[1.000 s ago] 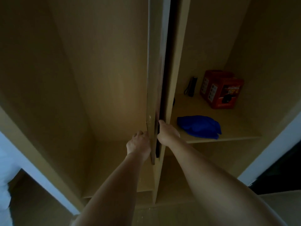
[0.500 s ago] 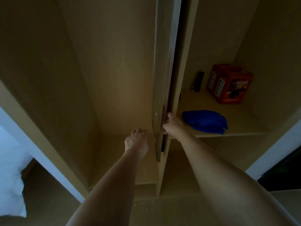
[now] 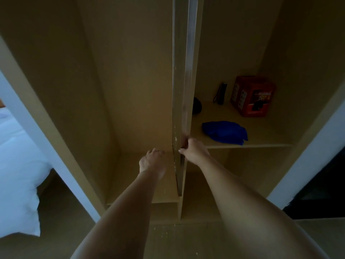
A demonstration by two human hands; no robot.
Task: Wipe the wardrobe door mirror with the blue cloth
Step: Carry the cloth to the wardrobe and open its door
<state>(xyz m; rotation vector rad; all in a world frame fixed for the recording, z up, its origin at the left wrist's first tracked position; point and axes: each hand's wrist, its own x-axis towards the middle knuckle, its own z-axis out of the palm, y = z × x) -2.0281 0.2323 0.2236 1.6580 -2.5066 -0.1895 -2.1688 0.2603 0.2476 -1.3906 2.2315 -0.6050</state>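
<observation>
The wardrobe door (image 3: 182, 71) stands edge-on in the middle of the view, so its mirror face shows only as a thin glossy strip. My right hand (image 3: 194, 150) grips the door's edge low down, thumb on the near side. Just left of the door, my left hand (image 3: 152, 161) hovers with loosely curled fingers, holding nothing and apart from the door. The blue cloth (image 3: 225, 132) lies crumpled on the right compartment's shelf (image 3: 261, 141), a short way right of my right hand.
A red box (image 3: 252, 96), a black torch-like object (image 3: 221, 93) and a dark round thing (image 3: 197, 105) sit at the back of the same shelf. White bedding (image 3: 15, 174) lies at the far left. A dark object (image 3: 317, 193) is at the right edge.
My left hand has come off the door edge and drawn slightly left. My right hand has shifted its grip on the edge, and the view has turned a little left.
</observation>
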